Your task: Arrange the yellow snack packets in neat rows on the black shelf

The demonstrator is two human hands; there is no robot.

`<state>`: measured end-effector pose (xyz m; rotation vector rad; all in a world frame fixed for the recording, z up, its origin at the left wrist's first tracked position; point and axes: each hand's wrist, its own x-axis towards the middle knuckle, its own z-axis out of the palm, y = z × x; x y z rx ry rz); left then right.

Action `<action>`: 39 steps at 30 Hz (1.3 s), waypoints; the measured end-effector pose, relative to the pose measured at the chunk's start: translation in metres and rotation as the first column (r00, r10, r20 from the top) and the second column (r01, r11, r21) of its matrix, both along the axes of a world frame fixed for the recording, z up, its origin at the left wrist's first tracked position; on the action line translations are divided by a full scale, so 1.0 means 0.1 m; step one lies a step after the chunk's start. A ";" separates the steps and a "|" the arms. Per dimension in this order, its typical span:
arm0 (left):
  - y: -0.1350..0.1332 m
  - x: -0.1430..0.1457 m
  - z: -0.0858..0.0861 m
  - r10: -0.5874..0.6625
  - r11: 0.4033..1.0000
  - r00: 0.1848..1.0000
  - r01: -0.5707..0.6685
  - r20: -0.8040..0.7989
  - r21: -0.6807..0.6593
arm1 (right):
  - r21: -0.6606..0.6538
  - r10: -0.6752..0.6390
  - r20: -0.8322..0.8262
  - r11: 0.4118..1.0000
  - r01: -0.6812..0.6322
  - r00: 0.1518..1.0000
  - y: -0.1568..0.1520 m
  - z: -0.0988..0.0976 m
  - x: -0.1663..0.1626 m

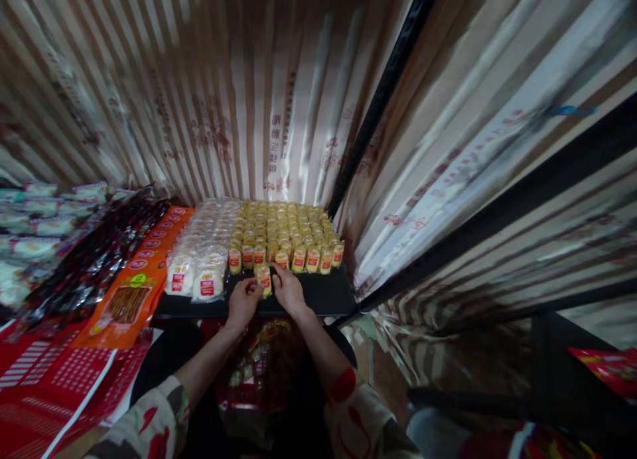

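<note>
A small yellow snack packet (pixel 263 278) with a red label stands tilted at the front of a black shelf (pixel 313 296). My left hand (pixel 245 302) pinches its lower left side, fingers closed. On the packet's right side is my right hand (pixel 288 290), its thumb and forefinger bent against the edge. Just behind my fingers rise tight rows of matching yellow packets (pixel 298 259), upright with their labels facing me. A gap shows in the front row close to the held packet. To the left lie rows of white snack packets (pixel 208 280) in clear wrappers.
Left of the shelf are an orange snack bag (pixel 132 300), dark shiny packets (pixel 94 253) and pale wrapped packs (pixel 44 227). A red basket (pixel 60 379) stands below them. Between my knees is a bag of packets (pixel 259 373). A black post (pixel 368 114) and pleated curtain (pixel 249 101) border the back.
</note>
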<state>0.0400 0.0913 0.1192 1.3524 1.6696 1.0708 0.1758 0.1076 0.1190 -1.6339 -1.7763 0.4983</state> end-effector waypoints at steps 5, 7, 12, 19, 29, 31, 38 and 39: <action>0.07 0.11 0.02 -0.026 0.999 0.998 0.028 -0.054 0.030 | 0.063 -0.044 0.007 0.997 0.043 0.999 -0.01 -0.02 0.14; 0.11 0.17 0.02 -0.016 0.998 0.995 0.022 -0.100 0.057 | 0.082 -0.014 0.010 0.997 0.013 1.000 -0.01 -0.04 0.19; 0.23 0.28 0.02 0.032 0.994 0.984 -0.012 -0.178 0.111 | 0.130 0.002 -0.065 0.992 0.006 0.998 0.01 -0.18 0.22; 0.28 0.33 0.04 0.026 0.986 0.967 0.017 -0.253 0.167 | 0.125 -0.005 -0.143 0.992 0.023 0.990 0.00 -0.18 0.23; 0.34 0.38 0.01 -0.009 0.989 0.946 0.056 -0.325 0.137 | 0.120 -0.015 -0.141 0.992 0.032 0.990 0.00 -0.20 0.22; 0.34 0.37 0.00 -0.020 0.986 0.950 0.070 -0.310 0.151 | 0.110 -0.012 -0.173 0.993 0.032 0.985 0.00 -0.20 0.21; 0.29 0.34 -0.02 -0.001 0.963 0.963 0.073 -0.268 0.259 | 0.086 -0.099 -0.302 0.988 0.130 0.948 -0.01 -0.18 0.19; 0.29 0.34 -0.03 -0.002 0.964 0.963 0.074 -0.269 0.257 | 0.088 -0.102 -0.301 0.987 0.134 0.948 -0.01 -0.18 0.19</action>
